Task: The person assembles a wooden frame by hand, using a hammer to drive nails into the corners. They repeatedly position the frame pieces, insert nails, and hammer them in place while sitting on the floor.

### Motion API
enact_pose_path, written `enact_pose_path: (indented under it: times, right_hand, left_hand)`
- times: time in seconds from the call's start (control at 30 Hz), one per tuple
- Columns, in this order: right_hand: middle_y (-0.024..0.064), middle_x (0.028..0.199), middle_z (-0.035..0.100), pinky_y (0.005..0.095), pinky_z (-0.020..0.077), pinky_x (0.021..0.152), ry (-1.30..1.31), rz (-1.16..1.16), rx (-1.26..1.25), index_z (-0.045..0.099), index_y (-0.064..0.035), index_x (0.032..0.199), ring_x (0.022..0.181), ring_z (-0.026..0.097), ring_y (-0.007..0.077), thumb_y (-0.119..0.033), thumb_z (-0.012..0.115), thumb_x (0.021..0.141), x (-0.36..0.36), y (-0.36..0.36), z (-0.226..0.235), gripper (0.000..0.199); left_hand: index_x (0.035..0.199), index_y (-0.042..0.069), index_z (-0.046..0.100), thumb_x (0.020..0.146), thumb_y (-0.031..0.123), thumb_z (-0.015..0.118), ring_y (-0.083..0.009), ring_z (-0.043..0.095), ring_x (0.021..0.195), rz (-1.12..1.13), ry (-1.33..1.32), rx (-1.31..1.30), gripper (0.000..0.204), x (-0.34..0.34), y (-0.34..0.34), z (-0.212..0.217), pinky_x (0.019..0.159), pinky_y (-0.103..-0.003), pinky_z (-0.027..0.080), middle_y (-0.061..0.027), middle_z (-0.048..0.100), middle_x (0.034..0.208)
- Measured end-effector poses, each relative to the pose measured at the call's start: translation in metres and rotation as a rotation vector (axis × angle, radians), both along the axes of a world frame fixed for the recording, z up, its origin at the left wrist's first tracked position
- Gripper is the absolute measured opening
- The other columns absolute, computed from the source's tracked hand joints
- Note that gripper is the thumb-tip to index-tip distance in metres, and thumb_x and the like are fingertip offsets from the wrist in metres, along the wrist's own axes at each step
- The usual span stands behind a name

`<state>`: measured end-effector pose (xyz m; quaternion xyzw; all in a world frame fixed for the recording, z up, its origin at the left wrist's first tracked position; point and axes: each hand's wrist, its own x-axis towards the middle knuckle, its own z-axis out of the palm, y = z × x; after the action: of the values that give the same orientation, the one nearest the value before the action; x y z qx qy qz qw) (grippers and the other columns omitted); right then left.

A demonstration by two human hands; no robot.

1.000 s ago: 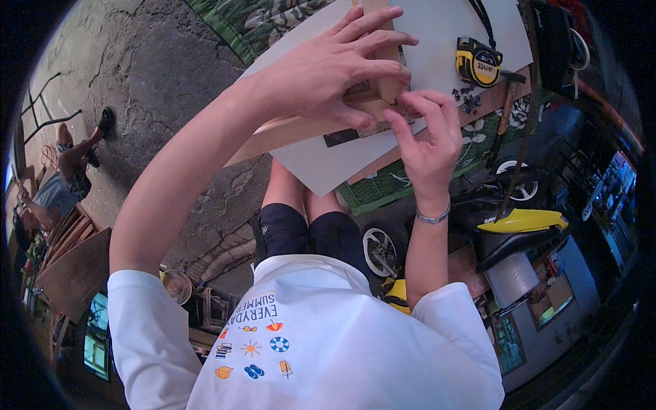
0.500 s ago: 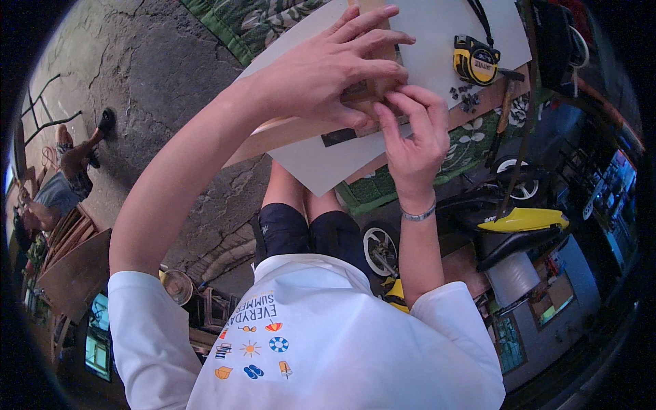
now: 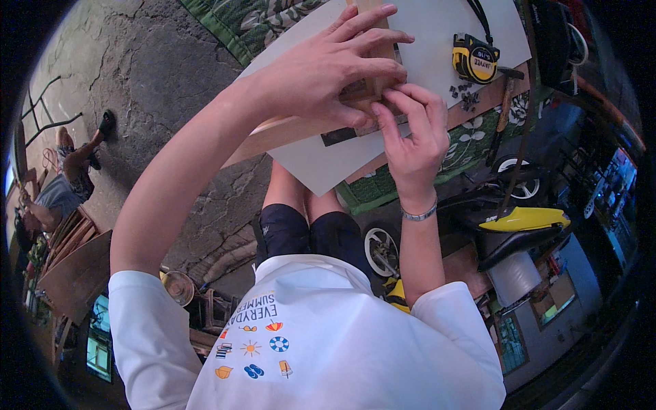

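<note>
A pale wooden frame lies on a white board, with one corner under my hands. My left hand rests across that corner, fingers stretched and spread, the thumb against the near strip. At the corner's right side, my right hand has thumb and forefinger pinched together; whatever is between them is too small or hidden to name. A dark flat piece shows at the frame's near edge. To the right are a yellow and black tape measure and several small dark pieces.
Beyond the small pieces lies a hammer with a wooden handle. Green patterned cloth is under the boards. A yellow and black motorbike stands at the right. Across the concrete floor, another person sits at far left.
Both hands stay nearly in place at the frame's corner. My right fingertips have shifted very slightly to the left.
</note>
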<state>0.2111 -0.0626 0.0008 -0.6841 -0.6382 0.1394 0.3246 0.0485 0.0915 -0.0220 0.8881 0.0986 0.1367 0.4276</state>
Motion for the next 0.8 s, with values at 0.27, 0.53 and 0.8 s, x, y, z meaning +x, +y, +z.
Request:
enact_pose_path:
  times: [0.27, 0.53, 0.8]
  right_hand:
    - [0.0109, 0.11, 0.066, 0.0439, 0.0523, 0.084, 0.002, -0.002, -0.005, 0.071, -0.0048, 0.109, 0.098, 0.063, 0.0331, -0.006, 0.083, 0.083, 0.0001, 0.0008, 0.0007, 0.028]
    - [0.0109, 0.111, 0.065, 0.0437, 0.0524, 0.085, 0.003, 0.007, -0.013, 0.071, -0.0048, 0.109, 0.098, 0.063, 0.033, -0.007, 0.082, 0.084, 0.0012, 0.0004, 0.0013, 0.028]
    - [0.0108, 0.111, 0.065, 0.0438, 0.0524, 0.086, 0.003, 0.009, -0.008, 0.071, -0.005, 0.109, 0.099, 0.063, 0.0329, -0.007, 0.082, 0.084, 0.0009, 0.0005, 0.001, 0.027]
  left_hand:
    - [0.132, 0.014, 0.063, 0.084, 0.044, 0.081, -0.0507, 0.009, 0.158, -0.001, 0.01, 0.005, 0.06, -0.0002, -0.0006, -0.0007, 0.122, -0.07, 0.021, -0.0167, 0.038, 0.16]
    - [0.133, 0.013, 0.063, 0.084, 0.046, 0.081, -0.0503, 0.009, 0.158, -0.008, -0.007, -0.056, 0.061, -0.0004, 0.0007, 0.0017, 0.122, -0.07, 0.021, -0.0164, 0.038, 0.16]
    - [0.133, 0.014, 0.063, 0.083, 0.046, 0.082, -0.05, 0.009, 0.158, 0.001, 0.029, 0.021, 0.063, 0.0003, -0.0004, -0.0001, 0.122, -0.07, 0.021, -0.0164, 0.038, 0.16]
